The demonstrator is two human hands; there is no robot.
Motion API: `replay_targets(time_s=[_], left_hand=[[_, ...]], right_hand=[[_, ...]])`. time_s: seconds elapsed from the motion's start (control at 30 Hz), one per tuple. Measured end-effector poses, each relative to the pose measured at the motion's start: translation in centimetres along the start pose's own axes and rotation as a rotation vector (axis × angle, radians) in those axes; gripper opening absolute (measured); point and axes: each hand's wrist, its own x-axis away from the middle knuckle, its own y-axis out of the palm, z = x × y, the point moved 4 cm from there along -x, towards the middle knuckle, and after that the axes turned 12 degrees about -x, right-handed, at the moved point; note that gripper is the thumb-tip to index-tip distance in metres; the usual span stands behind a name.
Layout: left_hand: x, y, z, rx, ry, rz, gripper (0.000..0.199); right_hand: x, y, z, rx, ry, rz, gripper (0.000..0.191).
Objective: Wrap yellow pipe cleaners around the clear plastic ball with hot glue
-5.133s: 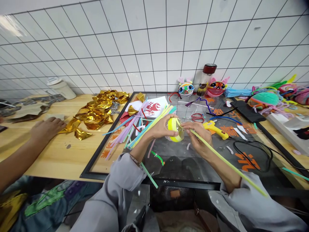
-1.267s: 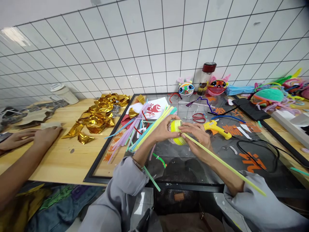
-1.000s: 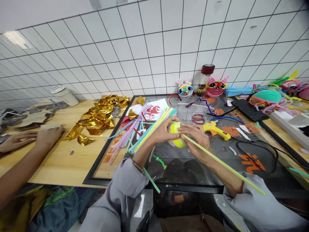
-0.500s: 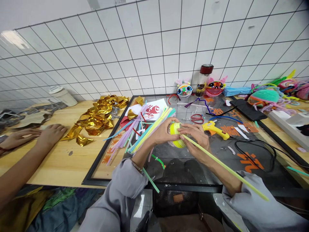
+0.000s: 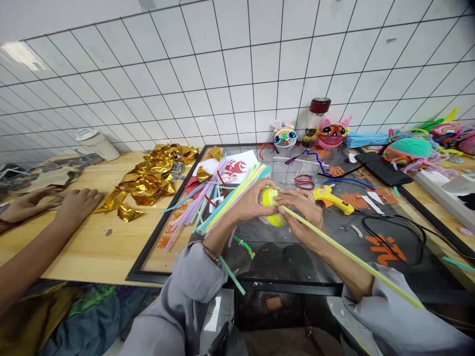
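Observation:
Between my hands is a small round form wrapped in yellow pipe cleaner (image 5: 270,201); its lower side looks clear or pale. My left hand (image 5: 249,203) curls around its left side and grips it. With my right hand (image 5: 302,210) I pinch a long yellow pipe cleaner (image 5: 356,254) against the form's right side. The loose length of that pipe cleaner runs down over my right forearm to the sleeve. Just left of my left hand lies a bundle of pastel pipe cleaners (image 5: 232,202). A yellow glue gun (image 5: 334,199) rests right of my right hand.
Red-handled scissors (image 5: 304,182), a lidded bottle (image 5: 315,123) and decorated animal-faced balls (image 5: 285,136) stand or lie farther back. A black cable (image 5: 393,262) loops at right. At left, a co-worker's hands (image 5: 76,205) rest near crumpled gold foil (image 5: 152,178).
The yellow form stays in my hands, nearly unmoved. The loose end of the pipe cleaner has shifted slightly right and down. The co-worker's farther hand has changed its pose a little.

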Motion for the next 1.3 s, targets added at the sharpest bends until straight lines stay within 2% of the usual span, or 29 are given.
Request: replay_targets(time_s=[0.17,0.3,0.5,0.73,1.3], left_hand=[[0.05,0.14,0.16,0.029,0.014,0.002,0.050],[0.12,0.31,-0.12,0.094,-0.001,0.014,0.060],[0.23,0.22,-0.35,0.021,-0.047,-0.021,0.070],[0.11,-0.04,-0.10,-0.061,0.012,-0.008,0.061],[-0.03,-0.09,0.43,-0.058,0.060,0.029,0.048]], right_hand=[[0.00,0.00,-0.02,-0.002,-0.006,0.005,0.007],[-0.03,-0.02,-0.06,-0.003,-0.013,0.010,0.007],[-0.05,-0.09,-0.05,-0.017,0.004,0.003,0.010],[-0.06,-0.04,-0.12,-0.016,-0.011,0.005,0.009],[0.07,0.01,-0.01,-0.018,-0.023,0.011,0.009]])
